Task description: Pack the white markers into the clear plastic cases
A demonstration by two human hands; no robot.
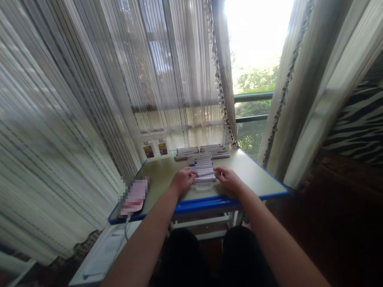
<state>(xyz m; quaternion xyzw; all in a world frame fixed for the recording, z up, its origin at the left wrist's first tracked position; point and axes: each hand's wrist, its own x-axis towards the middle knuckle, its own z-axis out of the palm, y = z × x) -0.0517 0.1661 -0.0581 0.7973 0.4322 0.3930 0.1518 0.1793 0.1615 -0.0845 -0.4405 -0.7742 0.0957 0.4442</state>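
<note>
A row of white marker pens with coloured caps (204, 167) lies in a clear plastic case (204, 184) on a small blue-edged desk (206, 204). My left hand (183, 180) rests at the left side of the row, fingers curled against the pens. My right hand (227, 177) rests at the right side, fingers touching the pens' ends. Whether either hand actually grips a pen is too small to tell. More markers (202, 152) lie in two rows at the desk's far edge.
A flat pixelated object (134, 196) lies on the desk's left corner. Sheer striped curtains (89, 99) hang to the left and behind, with a window and railing (253, 97) beyond. A zebra-patterned cushion (359, 123) sits at right. A white surface (101, 255) lies low left.
</note>
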